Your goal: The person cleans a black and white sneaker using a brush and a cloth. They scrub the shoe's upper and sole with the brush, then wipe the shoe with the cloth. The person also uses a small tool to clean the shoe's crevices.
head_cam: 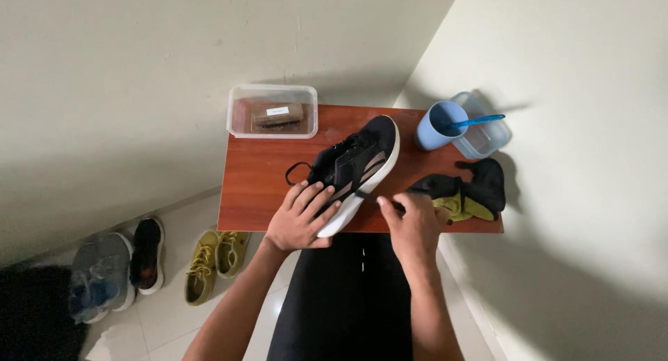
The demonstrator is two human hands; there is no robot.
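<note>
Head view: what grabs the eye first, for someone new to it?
The black sneaker with a white sole lies slanted in the middle of the small reddish table. The left hand rests on its heel end, and the right hand pinches a thin dark thing at its side. At the table's back right stands a blue cup with a blue handle sticking out; more shoes lie on the floor to the left.

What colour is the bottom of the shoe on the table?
The sole of the black shoe is white; it shows clearly in the head view.
</note>
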